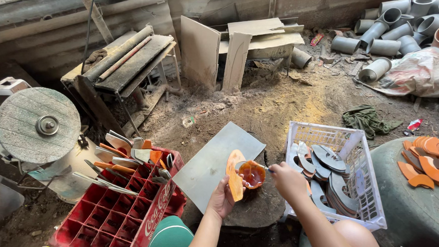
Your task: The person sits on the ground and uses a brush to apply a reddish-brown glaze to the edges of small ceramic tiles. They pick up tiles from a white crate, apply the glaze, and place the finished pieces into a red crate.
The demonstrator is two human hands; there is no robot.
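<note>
- Orange curved flat handle piece (234,175), seemingly wood, stands upright pinched in the left hand (221,198); it looks light, stiff, best held by its edges.
- Right hand (287,181) is closed on a small glue-smeared tool (252,174) against it.
- White plastic crate (348,147) of grey blades sits just right.

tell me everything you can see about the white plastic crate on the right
The white plastic crate has lattice walls, looks scuffed and dusty, and sits upright on the dirt floor beside a dark round drum. It holds a stack of curved grey metal blades. The right hand hovers at its near left edge; whether it touches is unclear.
</note>
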